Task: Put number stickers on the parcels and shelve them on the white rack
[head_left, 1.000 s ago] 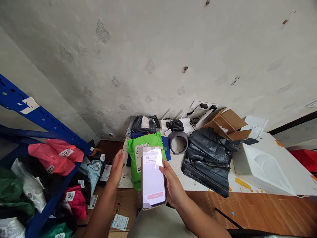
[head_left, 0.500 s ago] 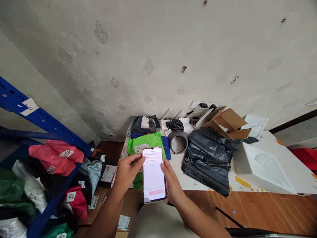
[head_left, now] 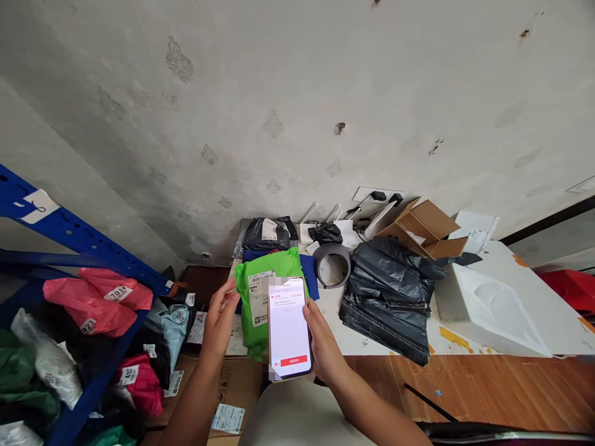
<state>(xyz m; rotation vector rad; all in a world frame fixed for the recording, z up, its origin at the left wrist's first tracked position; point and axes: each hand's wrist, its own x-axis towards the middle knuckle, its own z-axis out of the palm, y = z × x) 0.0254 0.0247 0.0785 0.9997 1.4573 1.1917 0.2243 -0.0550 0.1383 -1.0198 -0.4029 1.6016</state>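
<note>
Upright in my right hand (head_left: 325, 341) is a smartphone (head_left: 289, 331), its lit white screen showing lines of text and a red button low down. My right thumb lies along the phone's right edge. To the left of the phone, my left hand (head_left: 219, 317) is off the screen with nothing in it, its fingers loosely bent and apart. Behind the phone and between my hands lies a bright green parcel bag (head_left: 288, 263) with a white shipping label (head_left: 258, 297). The phone covers part of the green bag.
On the white table (head_left: 372, 345) lie a grey visor (head_left: 348, 272), black plastic bags (head_left: 388, 297), an opened cardboard box (head_left: 430, 226), a white foam box (head_left: 488, 310) and a black labelled parcel (head_left: 255, 234). A blue rack (head_left: 88, 232) at left holds labelled parcels, including a pink one (head_left: 102, 310).
My left hand has drawn back leftward from the screen, uncovering more of the green bag. On the screen, the pale button has turned bright red. The view has shifted slightly.
</note>
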